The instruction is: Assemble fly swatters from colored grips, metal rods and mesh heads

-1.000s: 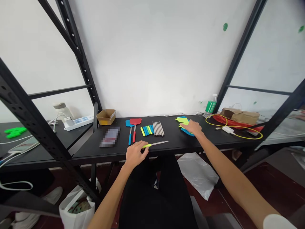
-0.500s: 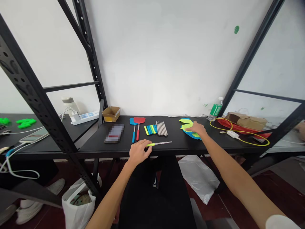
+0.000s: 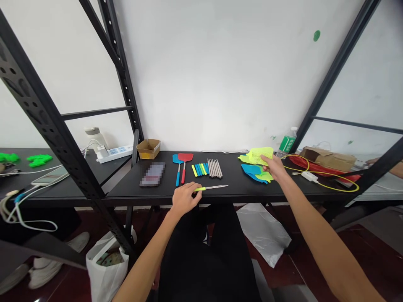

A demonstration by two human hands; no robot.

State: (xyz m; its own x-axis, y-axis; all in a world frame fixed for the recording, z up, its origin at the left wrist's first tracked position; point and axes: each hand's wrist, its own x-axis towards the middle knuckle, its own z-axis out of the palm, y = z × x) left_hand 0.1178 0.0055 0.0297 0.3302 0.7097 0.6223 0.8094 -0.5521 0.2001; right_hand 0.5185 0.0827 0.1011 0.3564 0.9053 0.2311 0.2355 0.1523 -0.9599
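My left hand [image 3: 186, 197] is closed on the yellow-green handle of a thin metal rod [image 3: 216, 187] near the table's front edge. The rod points right. In my right hand [image 3: 274, 166] is a yellow-green fly swatter head [image 3: 260, 156], pinched at one end and raised over the pile. Under it lie blue swatter heads [image 3: 252, 169] and a yellow-green one [image 3: 266, 177]. Between my hands rest metal rods [image 3: 215, 168] in a row and blue and yellow-green handles [image 3: 200, 170]. A red fly swatter [image 3: 185, 157] and a blue fly swatter [image 3: 177, 176] lie to their left.
A blurred phone-like slab [image 3: 153, 174] and an open cardboard box [image 3: 148, 149] are on the left. On the right are a green-labelled bottle [image 3: 287, 142], a yellow cable [image 3: 338, 189] and a brown carton [image 3: 330, 158]. Black shelf posts [image 3: 52, 111] flank the table.
My right hand has lifted a yellow-green fly swatter head from the pile and moved right and up. My left hand still holds the handle and rod. The view has shifted left.
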